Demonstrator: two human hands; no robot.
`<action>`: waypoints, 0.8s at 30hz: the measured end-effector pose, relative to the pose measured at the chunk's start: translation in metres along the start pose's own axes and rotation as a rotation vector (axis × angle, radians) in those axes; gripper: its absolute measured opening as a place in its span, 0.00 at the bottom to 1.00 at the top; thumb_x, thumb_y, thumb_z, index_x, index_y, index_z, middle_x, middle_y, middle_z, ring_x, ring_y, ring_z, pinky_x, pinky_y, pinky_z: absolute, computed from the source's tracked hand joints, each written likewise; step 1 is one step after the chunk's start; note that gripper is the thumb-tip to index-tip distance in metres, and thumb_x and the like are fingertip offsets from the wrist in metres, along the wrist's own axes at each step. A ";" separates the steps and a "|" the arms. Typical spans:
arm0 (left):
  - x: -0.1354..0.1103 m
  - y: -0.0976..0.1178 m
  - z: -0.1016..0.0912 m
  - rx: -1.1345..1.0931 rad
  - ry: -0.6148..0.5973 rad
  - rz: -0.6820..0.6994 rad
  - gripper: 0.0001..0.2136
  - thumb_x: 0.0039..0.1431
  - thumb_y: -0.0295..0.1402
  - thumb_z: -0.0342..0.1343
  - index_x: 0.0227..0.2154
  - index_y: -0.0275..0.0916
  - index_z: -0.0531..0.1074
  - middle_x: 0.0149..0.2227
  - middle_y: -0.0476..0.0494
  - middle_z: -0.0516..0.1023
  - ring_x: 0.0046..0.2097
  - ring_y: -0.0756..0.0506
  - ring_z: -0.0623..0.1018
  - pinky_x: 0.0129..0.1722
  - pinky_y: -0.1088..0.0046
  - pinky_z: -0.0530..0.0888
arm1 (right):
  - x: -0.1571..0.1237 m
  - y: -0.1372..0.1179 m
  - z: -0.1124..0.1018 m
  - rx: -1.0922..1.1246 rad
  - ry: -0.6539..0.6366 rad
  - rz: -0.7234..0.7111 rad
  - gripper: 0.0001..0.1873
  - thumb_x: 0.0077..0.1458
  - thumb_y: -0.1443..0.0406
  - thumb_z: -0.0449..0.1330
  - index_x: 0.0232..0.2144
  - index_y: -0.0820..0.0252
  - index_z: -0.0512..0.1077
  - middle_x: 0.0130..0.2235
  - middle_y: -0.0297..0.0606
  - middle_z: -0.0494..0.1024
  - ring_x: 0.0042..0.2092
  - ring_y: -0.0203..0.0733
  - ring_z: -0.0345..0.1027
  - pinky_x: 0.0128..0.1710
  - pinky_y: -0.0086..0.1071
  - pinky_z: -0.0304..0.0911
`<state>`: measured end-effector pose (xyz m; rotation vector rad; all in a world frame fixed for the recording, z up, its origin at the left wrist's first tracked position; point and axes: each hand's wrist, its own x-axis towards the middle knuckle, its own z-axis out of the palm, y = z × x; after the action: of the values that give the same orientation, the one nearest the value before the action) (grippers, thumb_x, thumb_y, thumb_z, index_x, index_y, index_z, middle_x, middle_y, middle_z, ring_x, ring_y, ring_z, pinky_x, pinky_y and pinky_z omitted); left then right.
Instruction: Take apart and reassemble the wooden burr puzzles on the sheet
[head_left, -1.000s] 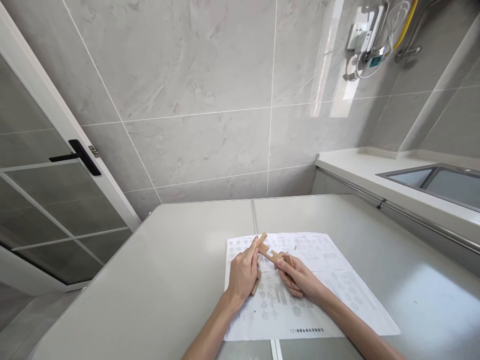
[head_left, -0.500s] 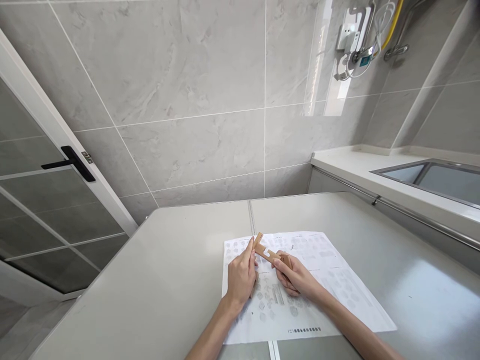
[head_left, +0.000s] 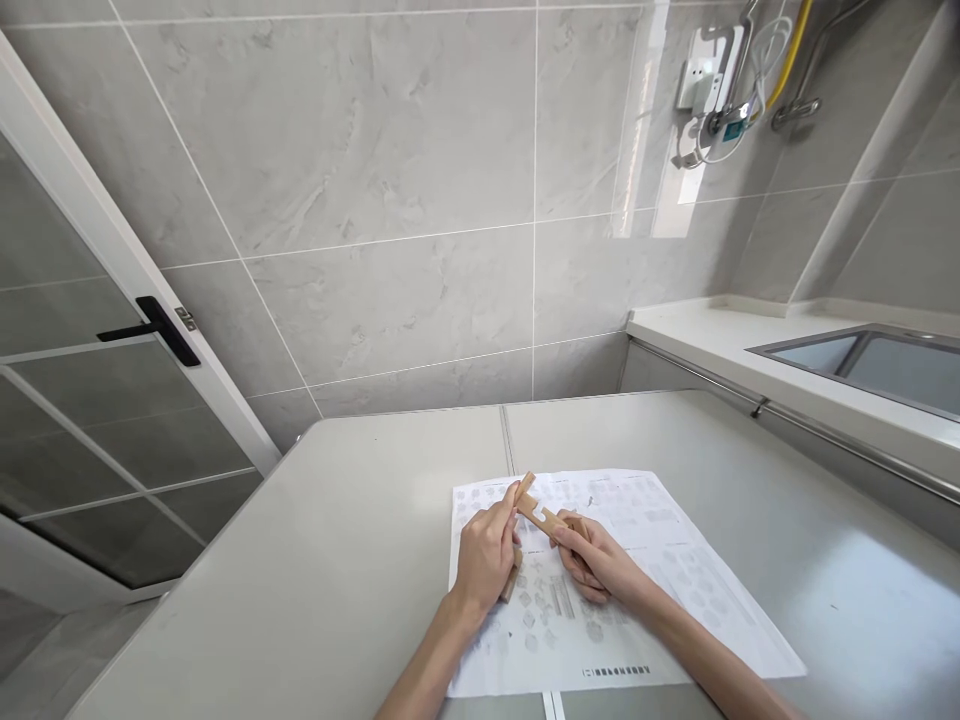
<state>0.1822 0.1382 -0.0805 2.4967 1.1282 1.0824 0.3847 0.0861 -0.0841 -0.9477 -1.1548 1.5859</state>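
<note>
A notched wooden strip (head_left: 538, 513) runs between my hands, tilted down to the right above a printed sheet (head_left: 630, 590). My right hand (head_left: 589, 557) is closed on its right end, thumb on top. A second wooden piece (head_left: 526, 484) sticks up past the fingertips of my left hand (head_left: 484, 555), which is closed on it; it meets the strip's left end. Below the left palm shows another bit of wood (head_left: 511, 577); whether it joins the upper piece is hidden. Small printed figures cover the sheet.
The sheet lies on a pale grey table (head_left: 337, 560) with a seam down its middle. Behind stands a tiled wall (head_left: 390, 200). A door with a black handle (head_left: 169, 330) is at left, a counter with a sink (head_left: 877, 360) at right.
The notched strip has turned slightly between my hands, and its notch shows more clearly. More of the wood below my left palm is visible. The whole view has shifted a little.
</note>
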 end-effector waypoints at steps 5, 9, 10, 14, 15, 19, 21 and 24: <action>-0.002 0.000 0.003 -0.045 0.004 -0.054 0.23 0.76 0.32 0.39 0.70 0.44 0.60 0.29 0.51 0.78 0.30 0.49 0.77 0.37 0.72 0.76 | 0.001 0.004 0.002 -0.043 0.010 -0.036 0.25 0.63 0.41 0.59 0.34 0.55 0.63 0.18 0.20 0.64 0.11 0.25 0.44 0.09 0.22 0.45; -0.002 0.004 0.007 -0.075 0.043 -0.114 0.23 0.76 0.33 0.40 0.70 0.43 0.60 0.27 0.51 0.77 0.29 0.49 0.77 0.37 0.72 0.76 | 0.002 0.005 0.004 -0.068 0.021 -0.062 0.25 0.63 0.41 0.58 0.35 0.55 0.63 0.18 0.20 0.64 0.11 0.25 0.45 0.09 0.22 0.46; -0.002 0.005 0.008 -0.074 0.045 -0.118 0.23 0.76 0.33 0.40 0.70 0.43 0.60 0.27 0.51 0.77 0.29 0.49 0.77 0.37 0.72 0.76 | 0.002 0.006 0.004 -0.065 0.020 -0.065 0.25 0.63 0.41 0.58 0.35 0.55 0.63 0.18 0.20 0.64 0.11 0.25 0.45 0.09 0.22 0.46; -0.001 0.005 0.006 -0.053 0.008 -0.064 0.23 0.76 0.31 0.40 0.71 0.44 0.58 0.31 0.49 0.79 0.31 0.49 0.77 0.36 0.72 0.75 | 0.002 0.004 0.001 -0.026 0.007 -0.049 0.25 0.63 0.42 0.59 0.34 0.55 0.63 0.17 0.19 0.64 0.11 0.25 0.44 0.09 0.21 0.46; 0.000 0.005 0.005 -0.041 -0.001 -0.046 0.24 0.76 0.31 0.40 0.71 0.44 0.58 0.31 0.49 0.79 0.32 0.48 0.77 0.37 0.72 0.75 | 0.002 0.003 0.001 -0.017 0.008 -0.043 0.25 0.63 0.42 0.59 0.34 0.55 0.63 0.17 0.19 0.63 0.11 0.25 0.43 0.09 0.22 0.46; 0.000 0.003 0.003 -0.021 -0.012 -0.028 0.24 0.76 0.31 0.40 0.71 0.44 0.59 0.31 0.48 0.80 0.32 0.48 0.78 0.38 0.72 0.75 | 0.001 0.002 0.002 -0.033 0.015 -0.032 0.26 0.62 0.41 0.60 0.32 0.54 0.61 0.17 0.20 0.64 0.11 0.25 0.44 0.09 0.22 0.46; 0.000 0.004 0.004 -0.035 0.001 -0.078 0.23 0.76 0.31 0.41 0.70 0.44 0.61 0.30 0.49 0.79 0.31 0.48 0.77 0.38 0.72 0.75 | 0.001 0.001 0.004 -0.059 0.027 -0.045 0.26 0.62 0.41 0.59 0.33 0.54 0.61 0.17 0.20 0.64 0.11 0.26 0.46 0.09 0.22 0.46; 0.000 0.009 0.007 -0.070 0.022 -0.184 0.22 0.76 0.33 0.41 0.69 0.45 0.63 0.28 0.51 0.79 0.29 0.49 0.77 0.36 0.73 0.75 | 0.002 0.001 0.006 -0.082 0.046 -0.055 0.26 0.63 0.40 0.58 0.33 0.55 0.62 0.17 0.20 0.65 0.10 0.26 0.46 0.09 0.22 0.45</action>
<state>0.1918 0.1328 -0.0817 2.2817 1.2750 1.0808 0.3782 0.0866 -0.0834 -0.9920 -1.2112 1.4752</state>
